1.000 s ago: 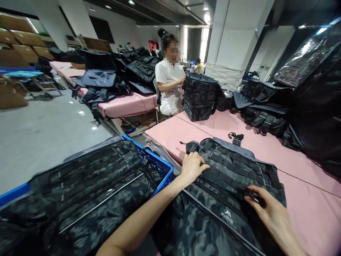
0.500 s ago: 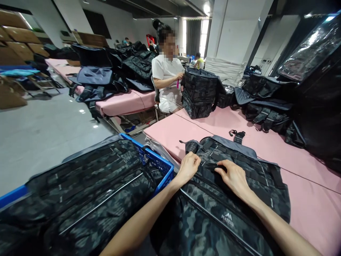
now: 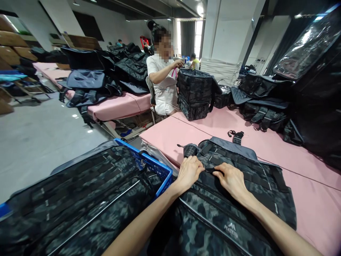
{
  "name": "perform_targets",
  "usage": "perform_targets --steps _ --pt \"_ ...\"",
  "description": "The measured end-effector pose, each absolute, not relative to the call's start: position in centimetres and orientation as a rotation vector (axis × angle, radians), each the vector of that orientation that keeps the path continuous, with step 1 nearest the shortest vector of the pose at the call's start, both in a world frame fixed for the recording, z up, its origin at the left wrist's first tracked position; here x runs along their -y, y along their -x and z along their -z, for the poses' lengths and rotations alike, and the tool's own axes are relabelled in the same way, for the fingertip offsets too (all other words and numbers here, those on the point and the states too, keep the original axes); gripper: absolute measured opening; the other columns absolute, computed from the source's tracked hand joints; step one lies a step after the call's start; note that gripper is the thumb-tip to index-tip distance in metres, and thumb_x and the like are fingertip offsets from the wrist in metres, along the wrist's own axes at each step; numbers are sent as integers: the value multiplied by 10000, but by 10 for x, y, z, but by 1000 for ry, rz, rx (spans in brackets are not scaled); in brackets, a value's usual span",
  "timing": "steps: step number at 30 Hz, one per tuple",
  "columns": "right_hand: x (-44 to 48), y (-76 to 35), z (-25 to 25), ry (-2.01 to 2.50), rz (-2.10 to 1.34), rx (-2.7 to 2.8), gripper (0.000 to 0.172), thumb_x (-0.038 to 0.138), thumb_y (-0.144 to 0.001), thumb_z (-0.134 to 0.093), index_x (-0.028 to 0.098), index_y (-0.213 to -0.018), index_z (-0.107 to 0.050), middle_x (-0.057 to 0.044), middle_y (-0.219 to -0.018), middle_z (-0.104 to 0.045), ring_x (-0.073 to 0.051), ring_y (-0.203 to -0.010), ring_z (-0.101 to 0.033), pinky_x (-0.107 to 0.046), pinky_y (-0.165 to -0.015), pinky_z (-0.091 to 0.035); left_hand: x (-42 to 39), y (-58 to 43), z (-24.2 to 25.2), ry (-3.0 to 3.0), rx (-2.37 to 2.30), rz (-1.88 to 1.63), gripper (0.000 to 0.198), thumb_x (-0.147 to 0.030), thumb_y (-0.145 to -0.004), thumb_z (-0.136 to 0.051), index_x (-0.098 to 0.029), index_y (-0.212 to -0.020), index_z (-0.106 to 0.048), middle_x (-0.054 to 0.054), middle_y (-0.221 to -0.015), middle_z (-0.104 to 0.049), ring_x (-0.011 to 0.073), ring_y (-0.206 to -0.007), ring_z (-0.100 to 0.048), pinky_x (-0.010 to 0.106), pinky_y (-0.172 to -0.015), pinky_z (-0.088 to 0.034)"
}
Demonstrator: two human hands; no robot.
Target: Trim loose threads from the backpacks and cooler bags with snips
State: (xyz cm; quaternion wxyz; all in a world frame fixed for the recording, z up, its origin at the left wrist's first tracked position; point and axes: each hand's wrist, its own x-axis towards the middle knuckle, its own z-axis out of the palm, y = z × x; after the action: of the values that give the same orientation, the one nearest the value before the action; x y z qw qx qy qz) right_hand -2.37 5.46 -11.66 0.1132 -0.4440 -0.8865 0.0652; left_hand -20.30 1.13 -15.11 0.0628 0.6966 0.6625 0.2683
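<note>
A dark camouflage bag [image 3: 239,199] with a white logo lies flat on the pink table [image 3: 306,170] in front of me. My left hand [image 3: 188,171] rests on its upper left corner, fingers curled and pressed on the fabric. My right hand [image 3: 231,179] sits close beside it on a black webbing strap [image 3: 213,170], its fingertips pinching a small black piece there. The two hands nearly touch.
A blue crate [image 3: 157,167] at my left holds another camouflage bag [image 3: 80,202]. Across the table a seated person in white [image 3: 162,81] handles an upright bag [image 3: 194,92]. More dark bags are piled at the right [image 3: 266,103] and on the far pink tables [image 3: 93,78].
My right hand has moved from the bag's lower right up to the strap beside my left hand. The person opposite has raised an arm over the upright bag. The view has shifted slightly.
</note>
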Motion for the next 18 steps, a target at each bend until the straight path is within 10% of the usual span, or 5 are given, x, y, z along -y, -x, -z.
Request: perform_targets --steps 18 --pt "-104 5 112 1518 -35 2380 196 314 -858 -498 221 -940 -650 -23 -941 -661 -183 -870 -608 -250 -661 -393 -89 199 112 -2162 -2005 -760 262 -405 -851 -504 -202 -881 -667 47 -922 -622 217 -925 -528 362 -787 -312"
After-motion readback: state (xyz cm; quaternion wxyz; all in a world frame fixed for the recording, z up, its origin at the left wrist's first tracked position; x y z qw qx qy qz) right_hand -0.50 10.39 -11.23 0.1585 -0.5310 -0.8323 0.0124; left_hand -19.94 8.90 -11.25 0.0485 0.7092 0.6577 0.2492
